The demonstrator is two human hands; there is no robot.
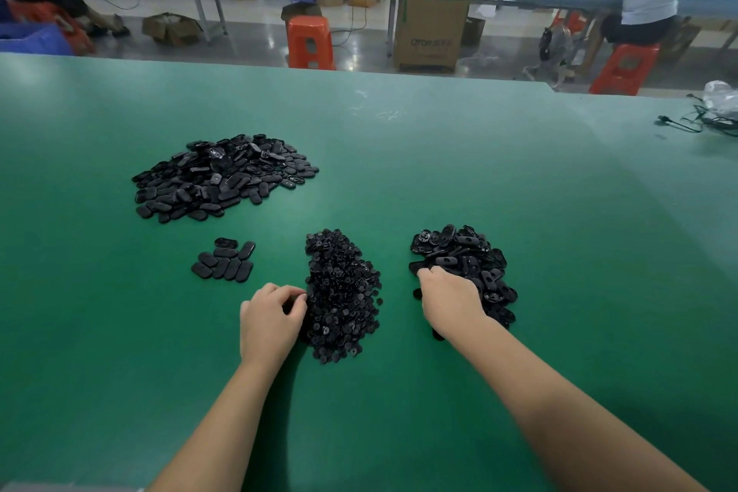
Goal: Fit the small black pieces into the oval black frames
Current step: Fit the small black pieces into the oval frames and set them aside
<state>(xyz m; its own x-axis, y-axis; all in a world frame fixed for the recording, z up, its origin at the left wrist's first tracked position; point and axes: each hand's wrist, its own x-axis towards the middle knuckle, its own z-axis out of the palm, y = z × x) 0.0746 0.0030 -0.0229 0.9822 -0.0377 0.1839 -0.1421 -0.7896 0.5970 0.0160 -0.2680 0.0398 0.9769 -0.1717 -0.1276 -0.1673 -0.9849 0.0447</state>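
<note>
left hand (271,316): fingers curled into heap of small round black plastic pieces (343,292) | right hand (449,298): fingers curled into pile of oval black plastic frames (467,256), hold unclear

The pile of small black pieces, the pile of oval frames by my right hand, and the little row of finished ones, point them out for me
pile of small black pieces (343,292), head view, middle of the heap
pile of oval frames (467,256), head view, upper middle of the heap
row of finished ovals (223,262), head view, centre of the group
</note>
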